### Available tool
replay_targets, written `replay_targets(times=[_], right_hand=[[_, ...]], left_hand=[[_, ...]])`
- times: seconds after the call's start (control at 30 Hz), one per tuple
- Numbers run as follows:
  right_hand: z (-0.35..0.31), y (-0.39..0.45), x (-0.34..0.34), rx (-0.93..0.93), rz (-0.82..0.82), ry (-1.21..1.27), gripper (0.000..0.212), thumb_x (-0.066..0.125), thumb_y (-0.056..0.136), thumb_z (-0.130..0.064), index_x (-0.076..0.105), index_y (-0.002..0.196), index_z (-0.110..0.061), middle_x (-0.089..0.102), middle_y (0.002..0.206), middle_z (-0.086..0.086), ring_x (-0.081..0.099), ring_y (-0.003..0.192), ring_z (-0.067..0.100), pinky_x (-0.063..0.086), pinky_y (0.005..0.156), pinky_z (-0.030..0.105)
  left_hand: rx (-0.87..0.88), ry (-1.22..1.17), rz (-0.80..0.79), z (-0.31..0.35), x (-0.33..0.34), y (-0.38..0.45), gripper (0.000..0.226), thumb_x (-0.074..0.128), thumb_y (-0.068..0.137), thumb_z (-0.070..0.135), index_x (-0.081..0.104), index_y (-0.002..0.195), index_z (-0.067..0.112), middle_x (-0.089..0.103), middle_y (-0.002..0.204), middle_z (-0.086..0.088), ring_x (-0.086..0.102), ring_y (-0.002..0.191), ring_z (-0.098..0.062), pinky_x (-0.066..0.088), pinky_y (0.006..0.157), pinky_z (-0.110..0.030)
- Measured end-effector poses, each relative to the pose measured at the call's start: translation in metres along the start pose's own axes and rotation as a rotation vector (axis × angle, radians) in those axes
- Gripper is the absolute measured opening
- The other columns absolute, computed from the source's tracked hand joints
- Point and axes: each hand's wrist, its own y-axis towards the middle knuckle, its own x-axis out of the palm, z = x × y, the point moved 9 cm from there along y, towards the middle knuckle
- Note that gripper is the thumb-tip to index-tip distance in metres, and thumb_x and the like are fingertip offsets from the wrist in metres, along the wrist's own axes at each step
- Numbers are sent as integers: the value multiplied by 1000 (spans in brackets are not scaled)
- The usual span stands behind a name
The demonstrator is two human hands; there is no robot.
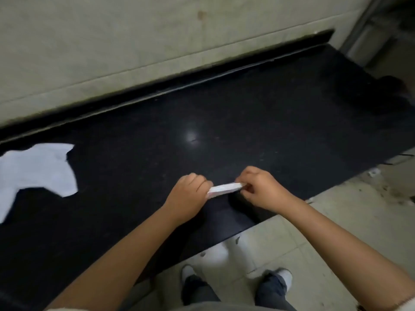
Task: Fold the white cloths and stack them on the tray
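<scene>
White cloth (225, 189), folded narrow, hangs between our left hand (190, 194) and right hand (260, 187), each grip pinching one end just above the black surface (224, 113). Soft and light, we judge; best held by its ends. More cloth (38, 171) lies far left; a pale wall (112, 41) behind.
</scene>
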Motion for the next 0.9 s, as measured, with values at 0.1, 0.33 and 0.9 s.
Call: replay_targets(times=[0.1, 0.33, 0.9], right_hand=[[67, -37, -66, 100, 140, -76, 16, 58, 82, -8, 68, 93, -6, 59, 97, 10, 60, 88, 27, 49, 76, 32], [222, -127, -231, 283, 374, -194, 20, 58, 83, -14, 69, 99, -11, 62, 96, 10, 58, 96, 28, 45, 78, 34], [475, -140, -589, 309, 660, -138, 19, 56, 86, -6, 70, 98, -4, 71, 89, 17, 60, 63, 6, 43, 62, 20]], left_hand=[[67, -65, -52, 58, 5, 88, 22, 43, 85, 30, 59, 88, 16, 62, 71, -2, 57, 59, -20, 47, 52, -25], [81, -280, -174, 205, 28, 275, 39, 36, 88, 36, 64, 98, 10, 60, 92, -8, 54, 87, -26, 45, 76, -35], [62, -428, 4, 353, 35, 700, 23, 54, 91, 20, 65, 108, 8, 67, 104, -11, 59, 97, -27, 41, 79, -31]])
